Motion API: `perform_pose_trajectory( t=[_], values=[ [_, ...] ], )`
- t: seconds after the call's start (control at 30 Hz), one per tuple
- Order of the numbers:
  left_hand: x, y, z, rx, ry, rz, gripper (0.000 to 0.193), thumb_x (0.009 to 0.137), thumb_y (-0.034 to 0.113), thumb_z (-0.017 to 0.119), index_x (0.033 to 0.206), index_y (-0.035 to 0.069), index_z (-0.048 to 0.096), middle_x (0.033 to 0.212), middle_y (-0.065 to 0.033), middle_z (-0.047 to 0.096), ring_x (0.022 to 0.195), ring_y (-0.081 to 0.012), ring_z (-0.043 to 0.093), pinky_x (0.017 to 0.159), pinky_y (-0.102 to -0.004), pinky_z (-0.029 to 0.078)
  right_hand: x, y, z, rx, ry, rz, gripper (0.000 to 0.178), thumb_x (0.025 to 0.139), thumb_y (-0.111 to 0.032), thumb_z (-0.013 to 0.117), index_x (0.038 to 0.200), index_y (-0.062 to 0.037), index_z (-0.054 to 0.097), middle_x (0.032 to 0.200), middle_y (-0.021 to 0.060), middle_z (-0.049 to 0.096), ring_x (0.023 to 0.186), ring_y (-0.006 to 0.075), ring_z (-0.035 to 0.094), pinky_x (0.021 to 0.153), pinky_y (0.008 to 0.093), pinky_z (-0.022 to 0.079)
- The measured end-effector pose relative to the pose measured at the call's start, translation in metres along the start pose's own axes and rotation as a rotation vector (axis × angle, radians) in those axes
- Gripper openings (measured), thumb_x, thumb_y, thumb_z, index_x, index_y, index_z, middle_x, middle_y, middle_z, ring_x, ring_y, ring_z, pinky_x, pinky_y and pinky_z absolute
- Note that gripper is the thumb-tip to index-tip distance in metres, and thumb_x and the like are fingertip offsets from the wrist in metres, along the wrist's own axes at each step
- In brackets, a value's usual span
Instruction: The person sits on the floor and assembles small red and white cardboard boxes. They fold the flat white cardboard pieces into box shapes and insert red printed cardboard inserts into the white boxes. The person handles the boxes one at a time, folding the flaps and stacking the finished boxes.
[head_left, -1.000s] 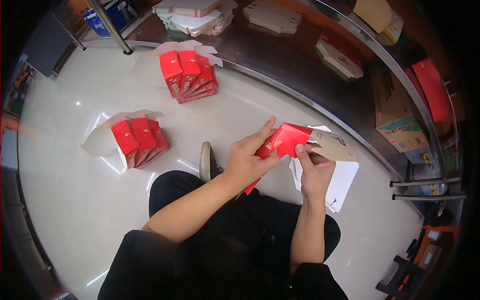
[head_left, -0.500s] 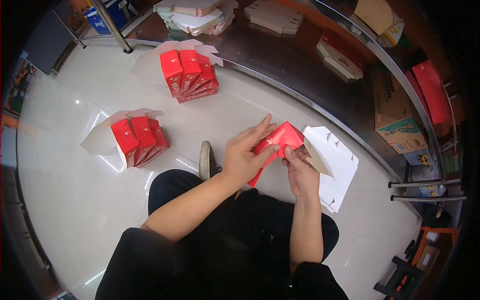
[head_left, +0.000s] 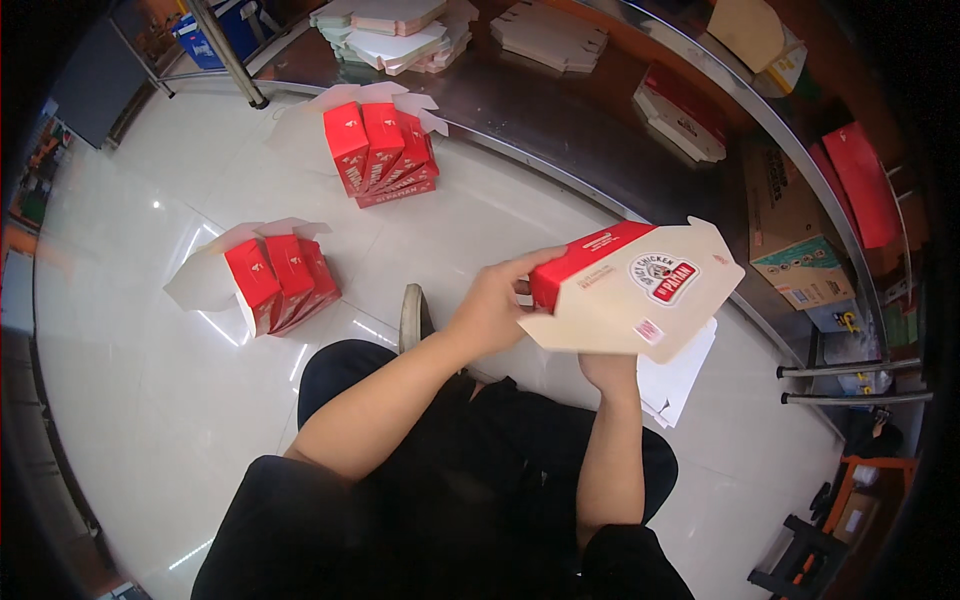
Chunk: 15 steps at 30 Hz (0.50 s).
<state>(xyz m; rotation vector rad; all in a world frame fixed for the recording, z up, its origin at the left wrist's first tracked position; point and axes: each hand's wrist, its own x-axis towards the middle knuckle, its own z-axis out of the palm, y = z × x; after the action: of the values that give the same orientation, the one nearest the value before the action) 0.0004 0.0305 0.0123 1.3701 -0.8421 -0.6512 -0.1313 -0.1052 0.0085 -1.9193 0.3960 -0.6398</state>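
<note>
In front of me, a red and cream folding food carton (head_left: 600,310) is held up and tilted, a broad cream lid panel with a printed badge facing me. My left hand (head_left: 490,315) grips its red left end, thumb and fingers closed round the edge. Under the near edge of that panel is my right hand (head_left: 608,372), its fingers hidden behind the carton. Partly covered by the carton, flat white carton blanks (head_left: 680,375) lie on the floor beside my right knee.
Folded red cartons with raised pale flaps stand in two groups on the tiled floor, a left group (head_left: 285,280) and a farther group (head_left: 380,150). A low metal shelf (head_left: 470,115) curves across the far side, bearing stacked flat blanks (head_left: 395,35). A brown cardboard box (head_left: 785,230) is at right.
The carton has turned over, so its cream lid panel now shows instead of the red folded corner. My right hand has gone from pinching that corner to behind the panel.
</note>
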Motion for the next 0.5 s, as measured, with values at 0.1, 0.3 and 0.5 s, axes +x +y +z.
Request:
perform_pose_trajectory(
  t=[0.1,0.3,0.5],
  values=[
    [0.003,0.0,-0.01,-0.265,0.146,-0.129,0.064,0.082,0.002,0.07,0.142,0.002,0.047,0.121,-0.0108,0.065,0.104,-0.0226,0.067,0.086,-0.0391,0.059,0.011,-0.025,-0.013,0.076,-0.2,0.025,0.066,0.069,-0.024,0.091,0.123,-0.0025,0.06,0.107,0.0042,0.063,0.106,0.0158,0.055,0.09,0.0302,0.04],
    [0.018,-0.001,-0.031,-0.735,0.387,-0.306,0.056,0.085,0.0,0.063,0.138,0.003,0.044,0.119,-0.0114,0.063,0.103,-0.0234,0.066,0.088,-0.0435,0.057,0.012,-0.039,-0.024,-0.196,-0.228,-0.108,0.064,0.061,-0.014,0.091,0.117,-0.0077,0.06,0.106,0.0082,0.059,0.102,0.0245,0.058,0.092,0.0363,0.044],
    [0.019,-0.008,-0.024,-0.748,0.402,-0.31,0.058,0.086,-0.002,0.062,0.14,0.005,0.041,0.116,-0.0114,0.063,0.104,-0.0236,0.065,0.09,-0.0444,0.056,0.013,-0.015,-0.017,-0.173,0.041,-0.179,0.02,0.075,-0.002,0.081,0.09,-0.0015,0.067,0.09,0.0065,0.066,0.081,0.0172,0.06,0.073,0.0279,0.046]
  ],
)
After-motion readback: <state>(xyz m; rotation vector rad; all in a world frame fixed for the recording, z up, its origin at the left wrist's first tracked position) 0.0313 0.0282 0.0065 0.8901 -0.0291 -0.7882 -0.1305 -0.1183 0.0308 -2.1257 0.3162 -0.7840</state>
